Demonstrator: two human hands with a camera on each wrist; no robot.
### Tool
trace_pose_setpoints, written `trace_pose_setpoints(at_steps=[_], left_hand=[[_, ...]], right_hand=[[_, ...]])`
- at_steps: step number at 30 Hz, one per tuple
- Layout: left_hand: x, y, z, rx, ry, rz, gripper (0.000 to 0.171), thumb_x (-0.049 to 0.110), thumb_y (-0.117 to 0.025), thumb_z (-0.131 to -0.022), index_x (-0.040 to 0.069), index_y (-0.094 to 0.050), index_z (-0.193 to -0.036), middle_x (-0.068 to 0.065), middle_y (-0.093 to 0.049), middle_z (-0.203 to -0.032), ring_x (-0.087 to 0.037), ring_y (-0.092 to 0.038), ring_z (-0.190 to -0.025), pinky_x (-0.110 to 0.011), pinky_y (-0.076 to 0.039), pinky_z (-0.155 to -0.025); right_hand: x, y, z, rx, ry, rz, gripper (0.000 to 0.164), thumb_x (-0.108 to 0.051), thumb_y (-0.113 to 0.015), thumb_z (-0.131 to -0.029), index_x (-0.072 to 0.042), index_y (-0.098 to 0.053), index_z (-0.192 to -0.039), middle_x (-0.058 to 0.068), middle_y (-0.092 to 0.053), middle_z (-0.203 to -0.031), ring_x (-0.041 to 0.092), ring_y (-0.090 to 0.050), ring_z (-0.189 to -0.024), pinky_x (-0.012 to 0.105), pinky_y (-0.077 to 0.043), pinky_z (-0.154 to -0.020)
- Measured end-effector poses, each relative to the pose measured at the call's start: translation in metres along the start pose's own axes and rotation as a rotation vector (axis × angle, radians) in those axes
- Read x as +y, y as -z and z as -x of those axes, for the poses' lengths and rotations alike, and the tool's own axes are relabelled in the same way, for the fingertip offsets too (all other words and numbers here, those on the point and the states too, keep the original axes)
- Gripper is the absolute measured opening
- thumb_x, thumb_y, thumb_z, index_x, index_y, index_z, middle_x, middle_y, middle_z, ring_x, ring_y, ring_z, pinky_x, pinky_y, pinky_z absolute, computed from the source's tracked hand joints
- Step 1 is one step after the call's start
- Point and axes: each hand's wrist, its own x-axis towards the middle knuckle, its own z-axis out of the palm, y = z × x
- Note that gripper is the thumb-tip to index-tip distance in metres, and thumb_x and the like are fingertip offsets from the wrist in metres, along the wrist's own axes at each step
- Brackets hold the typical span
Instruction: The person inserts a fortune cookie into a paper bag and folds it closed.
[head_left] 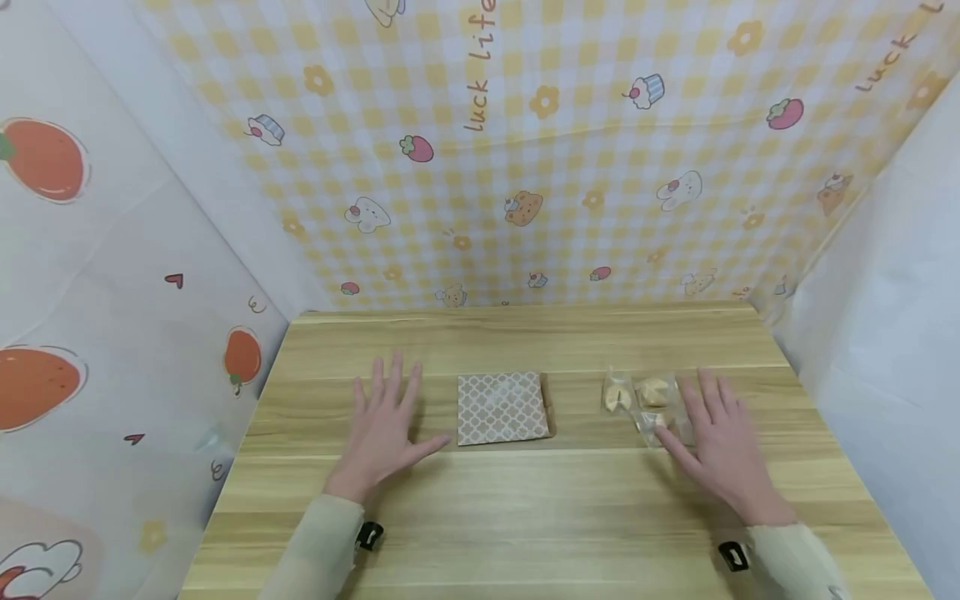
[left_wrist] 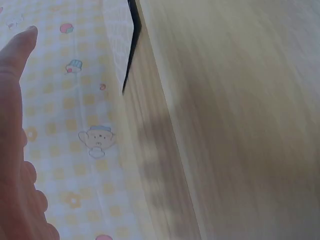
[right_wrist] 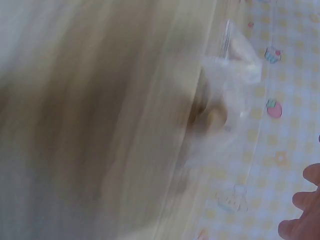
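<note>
In the head view a flat paper bag (head_left: 502,408), brown with a white lattice pattern, lies mid-table. My left hand (head_left: 382,429) is spread out to its left, thumb pointing toward the bag's near left corner. Toward the right, several small clear packets (head_left: 654,393) lie grouped, each with a pale tan piece inside that looks like a fortune cookie. Beside them my right hand (head_left: 723,442) is spread, its thumb overlapping the nearest packet in the head view. Neither hand grips anything. The right wrist view is blurred but shows a clear packet (right_wrist: 215,117) beyond the fingers.
The wooden table (head_left: 510,517) ends at the back against a yellow checked cloth (head_left: 480,200) with printed cakes and strawberries. White sheeting (head_left: 892,275) hangs along the right, and a fruit-printed sheet (head_left: 127,275) along the left. Black wrist bands (head_left: 369,536) sit at both sleeves.
</note>
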Motion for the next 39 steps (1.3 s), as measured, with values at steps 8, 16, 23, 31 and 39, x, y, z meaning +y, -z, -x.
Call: trace_pose_setpoints(at_steps=[8, 16, 23, 31, 39], left_hand=[[0.015, -0.004, -0.015, -0.058, -0.032, 0.018, 0.117, 0.083, -0.06, -0.085, 0.017, -0.014, -0.17, -0.019, 0.002, -0.176, -0.048, 0.006, -0.159, -0.077, -0.007, -0.122], [0.034, -0.005, -0.031, -0.093, -0.101, 0.038, 0.114, 0.083, -0.058, -0.087, 0.019, -0.014, -0.17, -0.015, 0.002, -0.176, -0.047, 0.002, -0.159, -0.075, -0.013, -0.122], [0.049, -0.007, -0.043, -0.134, -0.149, 0.043, 0.11, 0.08, -0.061, -0.088, 0.022, -0.016, -0.17, -0.015, -0.007, -0.176, -0.044, -0.003, -0.16, -0.074, -0.011, -0.123], [0.064, -0.012, -0.052, -0.184, -0.188, 0.067, 0.105, 0.076, -0.064, -0.089, 0.024, -0.02, -0.169, -0.013, -0.018, -0.174, -0.044, -0.022, -0.158, -0.069, -0.023, -0.122], [0.075, -0.015, -0.057, -0.208, -0.231, 0.067, 0.101, 0.077, -0.06, -0.091, 0.021, -0.028, -0.168, -0.017, -0.034, -0.168, -0.044, -0.038, -0.151, -0.064, -0.036, -0.119]], right_hand=[[-0.023, -0.019, -0.029, -0.062, 0.106, -0.041, 0.074, -0.04, -0.066, -0.102, -0.003, -0.039, -0.16, 0.03, -0.026, -0.168, 0.057, -0.025, -0.151, 0.078, -0.027, -0.115], [-0.05, -0.04, -0.053, -0.137, 0.219, -0.065, 0.071, -0.041, -0.062, -0.104, -0.008, -0.037, -0.162, 0.028, -0.031, -0.166, 0.056, -0.03, -0.149, 0.079, -0.029, -0.113], [-0.069, -0.057, -0.071, -0.225, 0.314, -0.078, 0.065, -0.037, -0.068, -0.102, -0.012, -0.047, -0.158, 0.022, -0.036, -0.166, 0.051, -0.034, -0.15, 0.077, -0.029, -0.115], [-0.083, -0.07, -0.085, -0.309, 0.373, -0.068, 0.06, -0.031, -0.07, -0.101, -0.006, -0.053, -0.153, 0.02, -0.044, -0.162, 0.049, -0.037, -0.15, 0.074, -0.031, -0.116], [-0.086, -0.081, -0.091, -0.339, 0.418, -0.075, 0.047, -0.027, -0.073, -0.1, -0.006, -0.065, -0.141, 0.017, -0.052, -0.157, 0.048, -0.045, -0.144, 0.072, -0.036, -0.115]])
